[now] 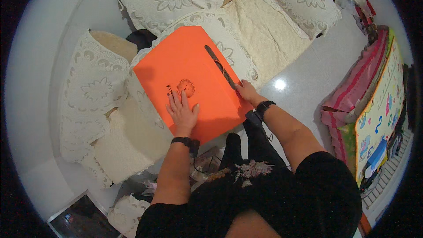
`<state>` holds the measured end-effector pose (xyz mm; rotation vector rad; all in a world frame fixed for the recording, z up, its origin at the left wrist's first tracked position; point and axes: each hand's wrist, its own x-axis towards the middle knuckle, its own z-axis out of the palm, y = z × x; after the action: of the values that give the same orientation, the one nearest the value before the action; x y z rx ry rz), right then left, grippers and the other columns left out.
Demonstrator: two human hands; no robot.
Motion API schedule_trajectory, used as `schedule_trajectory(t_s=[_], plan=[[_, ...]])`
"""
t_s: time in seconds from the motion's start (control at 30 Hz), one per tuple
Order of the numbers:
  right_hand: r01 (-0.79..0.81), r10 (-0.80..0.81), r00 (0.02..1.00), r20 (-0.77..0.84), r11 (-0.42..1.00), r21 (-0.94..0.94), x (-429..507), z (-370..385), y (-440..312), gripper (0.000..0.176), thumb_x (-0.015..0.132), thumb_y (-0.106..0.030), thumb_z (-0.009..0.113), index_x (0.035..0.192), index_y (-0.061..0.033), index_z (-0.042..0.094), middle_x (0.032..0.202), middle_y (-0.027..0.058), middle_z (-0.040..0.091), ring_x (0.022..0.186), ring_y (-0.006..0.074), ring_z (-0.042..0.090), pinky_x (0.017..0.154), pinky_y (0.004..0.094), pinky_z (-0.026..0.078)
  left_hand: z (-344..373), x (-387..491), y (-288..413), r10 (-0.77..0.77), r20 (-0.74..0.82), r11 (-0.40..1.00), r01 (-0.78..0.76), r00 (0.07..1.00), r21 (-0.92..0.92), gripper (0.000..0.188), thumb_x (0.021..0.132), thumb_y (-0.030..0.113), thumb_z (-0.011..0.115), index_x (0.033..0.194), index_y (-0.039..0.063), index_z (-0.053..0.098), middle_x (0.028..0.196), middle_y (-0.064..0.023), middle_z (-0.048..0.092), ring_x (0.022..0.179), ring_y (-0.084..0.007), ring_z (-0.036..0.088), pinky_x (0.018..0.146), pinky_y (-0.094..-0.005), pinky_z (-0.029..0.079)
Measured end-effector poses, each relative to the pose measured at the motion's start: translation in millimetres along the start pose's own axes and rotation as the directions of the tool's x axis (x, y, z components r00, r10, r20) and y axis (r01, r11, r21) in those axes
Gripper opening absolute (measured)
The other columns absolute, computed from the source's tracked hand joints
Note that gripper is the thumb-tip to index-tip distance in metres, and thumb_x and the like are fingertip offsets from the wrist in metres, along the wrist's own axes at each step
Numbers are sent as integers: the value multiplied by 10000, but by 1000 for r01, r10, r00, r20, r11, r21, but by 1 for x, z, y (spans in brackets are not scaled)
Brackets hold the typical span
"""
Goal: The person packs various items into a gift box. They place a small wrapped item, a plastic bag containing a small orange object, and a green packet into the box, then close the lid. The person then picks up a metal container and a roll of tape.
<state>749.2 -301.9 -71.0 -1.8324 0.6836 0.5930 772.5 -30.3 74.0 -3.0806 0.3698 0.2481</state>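
Note:
A large orange paperboard carrier or gift bag (pixel 205 112) lies in front of me, slanted over the seats. On its face are a round black line drawing of an animal head and some writing. A dark ribbon-like strip (pixel 218 64) with a thin orange loop runs along its right side. Flat on the lower face rests my left hand (pixel 183 114), fingers spread, partly over the printed design. My right hand (pixel 247 91) grips the bag's right edge at the lower end of the strip; its fingertips are partly hidden.
Sofas with white embroidered covers (pixel 257 36) stand behind and left (pixel 96 82). Glossy floor (pixel 290 72) shows to the right. Pink bedding (pixel 350 72) and a printed children's board (pixel 373 115) stand at far right. A dark glossy panel (pixel 84 216) is at lower left.

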Motion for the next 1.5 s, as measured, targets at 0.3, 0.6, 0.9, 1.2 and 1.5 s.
schedule_trajectory(t_s=[0.3,0.6,0.9,1.2,1.5], plan=[[220,-283,947,-152,916,-337,11,4,-73,307,778,-193,569,1047,-59,627,1032,261,537,950,424,553,817,444,474,7,3,-3,20,-18,1000,-19,1000,17,785,823,570,458,1419,93,276,1482,-214,149,1376,-383,94,1050,-610,116],[172,-158,985,67,899,-403,10,-14,-90,348,749,-172,602,1085,-86,621,1070,206,538,998,379,560,836,415,483,7,2,-1,43,-88,998,-39,995,41,783,813,574,475,1405,90,307,1472,-220,183,1369,-393,131,1046,-612,139],[295,-387,919,-76,801,-521,28,-4,-110,326,768,-128,611,1084,-74,550,1092,156,521,1043,341,508,841,402,483,4,5,0,-15,-36,999,13,999,-33,778,749,486,607,1384,113,355,1468,-201,212,1364,-382,151,1049,-597,132],[546,-627,768,-129,747,-379,31,-14,-101,365,737,-115,625,1091,-57,562,994,173,544,869,363,550,729,402,475,5,3,-3,11,-67,1000,-12,998,-17,791,739,498,607,1377,98,363,1462,-206,219,1367,-374,144,1051,-596,131],[-252,-151,901,408,582,773,35,-7,-94,207,809,-146,648,929,6,576,816,49,599,654,152,540,587,259,424,6,3,-5,20,-35,1000,-19,999,25,764,806,555,485,1390,86,339,1467,-211,210,1369,-385,139,1052,-602,126]])
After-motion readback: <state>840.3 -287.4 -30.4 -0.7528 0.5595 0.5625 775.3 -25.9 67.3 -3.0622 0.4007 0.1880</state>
